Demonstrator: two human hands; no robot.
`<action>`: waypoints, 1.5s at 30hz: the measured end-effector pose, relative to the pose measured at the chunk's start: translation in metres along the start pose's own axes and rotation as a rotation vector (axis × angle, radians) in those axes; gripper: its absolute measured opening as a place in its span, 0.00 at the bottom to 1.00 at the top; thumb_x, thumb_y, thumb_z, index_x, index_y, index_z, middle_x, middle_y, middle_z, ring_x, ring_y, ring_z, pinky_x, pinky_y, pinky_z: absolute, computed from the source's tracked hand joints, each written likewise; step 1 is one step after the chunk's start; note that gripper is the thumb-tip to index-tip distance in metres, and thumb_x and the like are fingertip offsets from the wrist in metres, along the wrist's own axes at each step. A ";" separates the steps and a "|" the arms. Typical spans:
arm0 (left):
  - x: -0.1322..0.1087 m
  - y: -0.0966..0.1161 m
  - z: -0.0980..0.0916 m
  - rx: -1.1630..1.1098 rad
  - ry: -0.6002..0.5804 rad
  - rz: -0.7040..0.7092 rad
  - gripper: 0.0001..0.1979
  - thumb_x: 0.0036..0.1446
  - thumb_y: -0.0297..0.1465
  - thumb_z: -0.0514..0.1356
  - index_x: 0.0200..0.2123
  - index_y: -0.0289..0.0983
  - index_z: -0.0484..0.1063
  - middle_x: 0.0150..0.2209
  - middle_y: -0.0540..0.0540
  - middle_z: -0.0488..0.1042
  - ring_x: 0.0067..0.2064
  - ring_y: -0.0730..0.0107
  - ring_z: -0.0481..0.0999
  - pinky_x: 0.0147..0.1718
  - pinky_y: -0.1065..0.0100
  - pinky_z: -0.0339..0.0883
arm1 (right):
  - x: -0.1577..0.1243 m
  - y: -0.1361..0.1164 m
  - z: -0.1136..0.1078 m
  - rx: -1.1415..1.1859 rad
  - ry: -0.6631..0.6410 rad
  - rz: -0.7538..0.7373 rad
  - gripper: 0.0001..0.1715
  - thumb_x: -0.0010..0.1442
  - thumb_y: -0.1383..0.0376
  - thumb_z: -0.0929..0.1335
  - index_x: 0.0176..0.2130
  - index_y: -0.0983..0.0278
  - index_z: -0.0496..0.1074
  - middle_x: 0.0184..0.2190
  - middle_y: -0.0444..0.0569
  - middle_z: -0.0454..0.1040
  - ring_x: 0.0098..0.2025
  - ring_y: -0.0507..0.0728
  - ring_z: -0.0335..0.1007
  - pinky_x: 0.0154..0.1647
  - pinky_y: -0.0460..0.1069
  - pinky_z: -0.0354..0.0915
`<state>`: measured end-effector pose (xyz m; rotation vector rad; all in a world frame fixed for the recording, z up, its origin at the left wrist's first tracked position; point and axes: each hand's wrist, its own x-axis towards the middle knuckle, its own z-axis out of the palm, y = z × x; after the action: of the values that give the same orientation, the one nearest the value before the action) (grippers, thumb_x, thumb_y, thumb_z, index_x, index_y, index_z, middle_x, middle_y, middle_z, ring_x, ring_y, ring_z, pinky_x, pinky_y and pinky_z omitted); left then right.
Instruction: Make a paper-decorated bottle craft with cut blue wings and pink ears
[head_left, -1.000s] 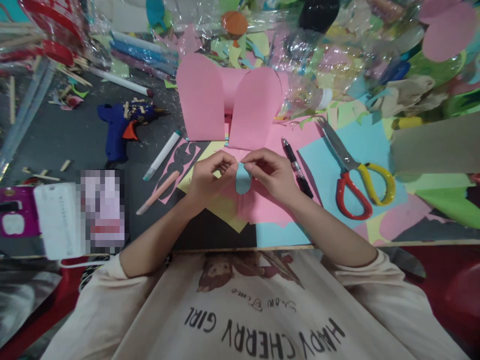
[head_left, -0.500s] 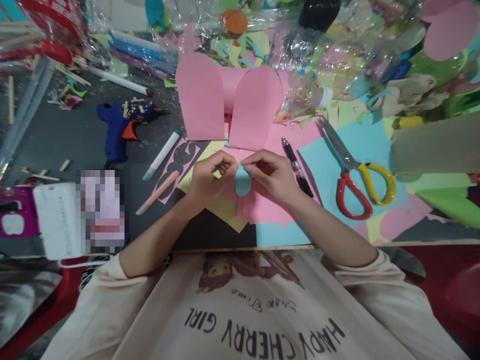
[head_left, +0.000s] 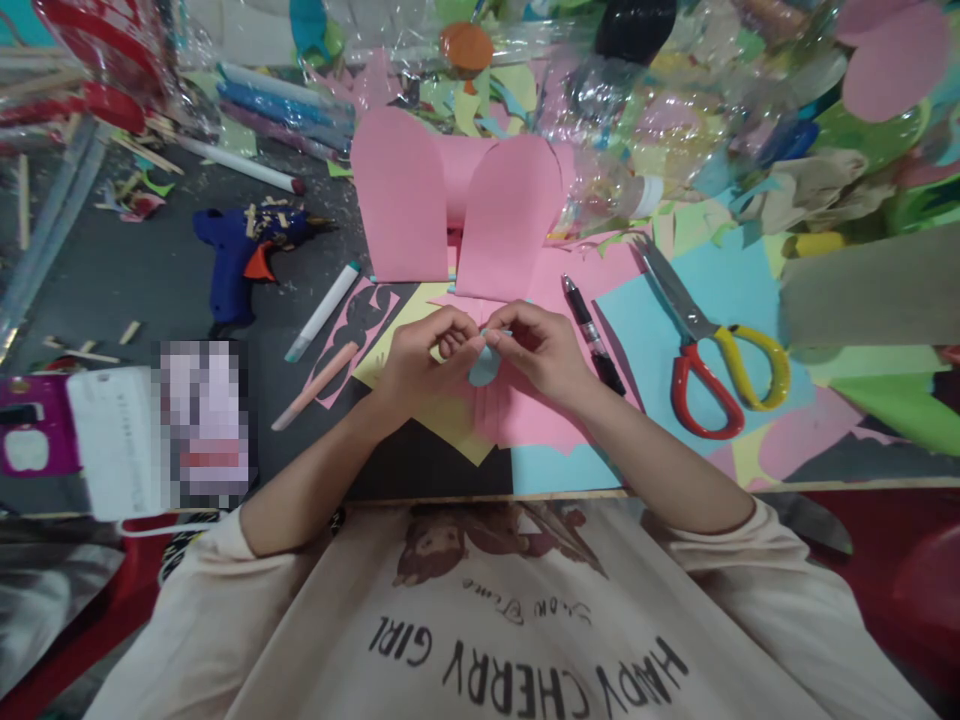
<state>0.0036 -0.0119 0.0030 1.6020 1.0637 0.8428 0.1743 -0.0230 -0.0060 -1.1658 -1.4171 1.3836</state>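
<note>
- Coloured paper scraps cover a dark craft table (head_left: 135, 280), seen from above by the person seated at its near edge.
- Left hand (head_left: 421, 358) and right hand (head_left: 546, 352) meet at the table's centre, the fingertips of both pinched on a small blue paper cutout (head_left: 482, 369).
- That rounded cutout hangs between the two hands, just above a pink sheet (head_left: 525, 415) that overlaps a yellow sheet (head_left: 450, 418).
- At 12 o'clock from the hands stands a pink paper form (head_left: 457, 205) with two arched upright panels.
- A black pen (head_left: 596, 335) lies just beside the right hand, at 2 o'clock.
- Red-and-yellow scissors (head_left: 720, 355) rest at 3 o'clock on a light blue sheet (head_left: 739, 280), well apart from the hands.
- A blue glue gun (head_left: 238, 252) lies at 10 o'clock, with a white marker (head_left: 324, 310) and a pink pencil (head_left: 315, 385) nearer the left hand.
</note>
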 end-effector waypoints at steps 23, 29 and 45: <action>0.001 -0.008 0.002 -0.014 0.106 -0.006 0.11 0.56 0.39 0.62 0.27 0.38 0.69 0.26 0.52 0.71 0.28 0.75 0.70 0.29 0.72 0.65 | -0.002 0.000 0.002 -0.008 0.048 -0.033 0.14 0.58 0.54 0.70 0.31 0.62 0.71 0.27 0.43 0.72 0.27 0.49 0.64 0.29 0.47 0.61; 0.000 -0.008 0.002 0.023 0.086 -0.029 0.10 0.55 0.38 0.61 0.28 0.37 0.71 0.26 0.51 0.73 0.28 0.75 0.70 0.29 0.72 0.65 | -0.002 -0.001 0.002 -0.041 0.055 -0.061 0.18 0.60 0.50 0.68 0.32 0.62 0.69 0.27 0.42 0.71 0.28 0.50 0.64 0.30 0.47 0.61; -0.002 -0.003 0.004 -0.056 0.100 -0.097 0.11 0.55 0.38 0.62 0.27 0.37 0.71 0.26 0.51 0.74 0.27 0.76 0.70 0.27 0.73 0.63 | -0.004 -0.002 0.003 -0.147 0.094 -0.121 0.17 0.62 0.52 0.67 0.30 0.62 0.68 0.26 0.43 0.71 0.28 0.50 0.65 0.29 0.47 0.61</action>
<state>0.0055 -0.0149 -0.0011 1.4623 1.1693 0.8870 0.1719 -0.0274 -0.0041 -1.2009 -1.5162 1.1426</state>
